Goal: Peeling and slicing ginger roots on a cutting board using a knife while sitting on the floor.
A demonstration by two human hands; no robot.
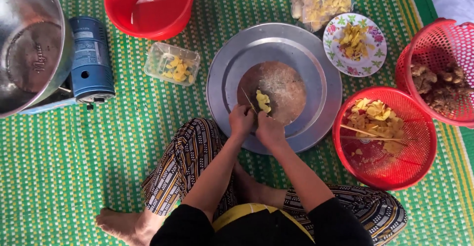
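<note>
I sit cross-legged on a green woven mat (74, 167). In front of me a round wooden chopping board (284, 85) lies on a large round metal tray (321, 63). A small heap of yellow cut pieces (263, 102) sits at the board's near edge. My left hand (240, 121) grips a thin knife (248, 101), whose blade slants up just left of the pieces. My right hand (269, 129) is closed at the board's edge right below the pieces, and I cannot tell what it holds. The two hands nearly touch.
Right of the tray are a red basket of yellow slices (385, 137), a red basket of brown roots (439, 83) and a flowered plate of slices (354, 43). Behind lie plastic bags of slices (321, 1), a red bucket (148, 4) and a clear tub (173, 63). At left are a blue gas canister (91, 58) and a metal pot (29, 43).
</note>
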